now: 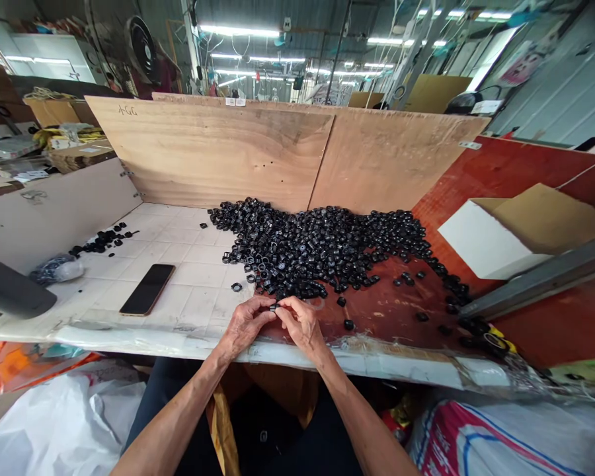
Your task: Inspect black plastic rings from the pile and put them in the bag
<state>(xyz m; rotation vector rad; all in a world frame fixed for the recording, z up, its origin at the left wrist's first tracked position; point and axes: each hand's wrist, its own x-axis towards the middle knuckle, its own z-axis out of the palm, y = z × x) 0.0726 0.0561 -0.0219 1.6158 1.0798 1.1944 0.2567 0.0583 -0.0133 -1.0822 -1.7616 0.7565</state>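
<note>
Pinch grip, two-handed, close to the body

Left hand (245,325): thumb and forefinger pressed on a small black plastic-looking part (273,308). Right hand (301,324): thumb and fingers meet the same part from the other side. Both appear to be grasping it; the fingertips cover most of it, so its shape and facing cannot be told. It sits just in front of a heap of glossy black ring-like parts (317,244).

Judgement on handling: something this small likely wants light, even pressure from the pads, both sides square; a tilted grip could skew it or flick it loose. Best worked low, a little inside the taped white front edge (178,338), since a drop beyond it would probably be lost below.

Outward: single black ring (237,287) on the pale side, left of the heap; stray black piece (348,324) on the reddish-brown sheet (401,311), right of the right hand. Dark flat smartphone (147,289) well to the left. Behind the heap, upright pale wooden board (228,152).
</note>
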